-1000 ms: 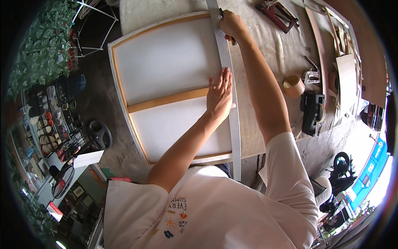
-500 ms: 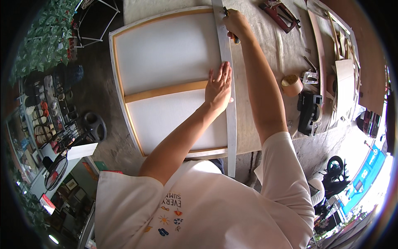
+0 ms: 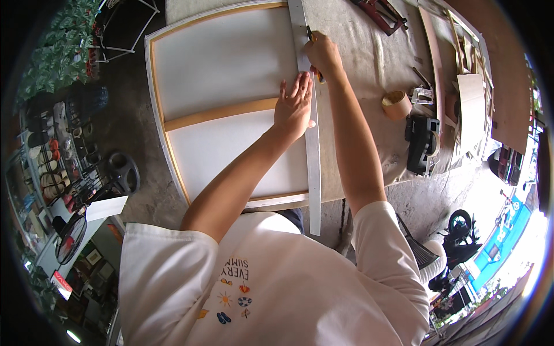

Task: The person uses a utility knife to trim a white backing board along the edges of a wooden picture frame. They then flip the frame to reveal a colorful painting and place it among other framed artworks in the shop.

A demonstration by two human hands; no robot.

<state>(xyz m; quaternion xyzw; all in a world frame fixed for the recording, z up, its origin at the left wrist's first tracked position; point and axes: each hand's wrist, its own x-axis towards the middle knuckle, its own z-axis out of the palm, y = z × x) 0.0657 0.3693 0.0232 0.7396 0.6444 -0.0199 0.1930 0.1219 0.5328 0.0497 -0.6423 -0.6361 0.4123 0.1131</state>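
A stretched canvas lies face down on the table, its white back point(image 3: 225, 63) framed by light wooden bars point(image 3: 222, 114) with one crossbar. Along its right side runs a long pale metal straightedge point(image 3: 313, 173), whose near end sticks out past the canvas toward me. My left hand point(image 3: 294, 109) presses flat on the straightedge and the canvas edge, fingers stretched out. Just beyond it, my right hand point(image 3: 324, 56) grips a utility knife point(image 3: 319, 76) with yellow and dark parts, held against the straightedge. My fingers hide the middle of the knife, and its blade cannot be made out.
A beige cloth point(image 3: 352, 115) covers the table to the right. On it are a roll of brown tape point(image 3: 396, 105), a black tape dispenser point(image 3: 423, 147), a staple gun point(image 3: 423, 95) and a dark red tool point(image 3: 381, 14). Wood strips and boards point(image 3: 473, 109) lie farther right.
My right hand has drawn the utility knife toward me along the straightedge, close to my left hand. The left hand stays pressed in place. The whole view has shifted slightly.
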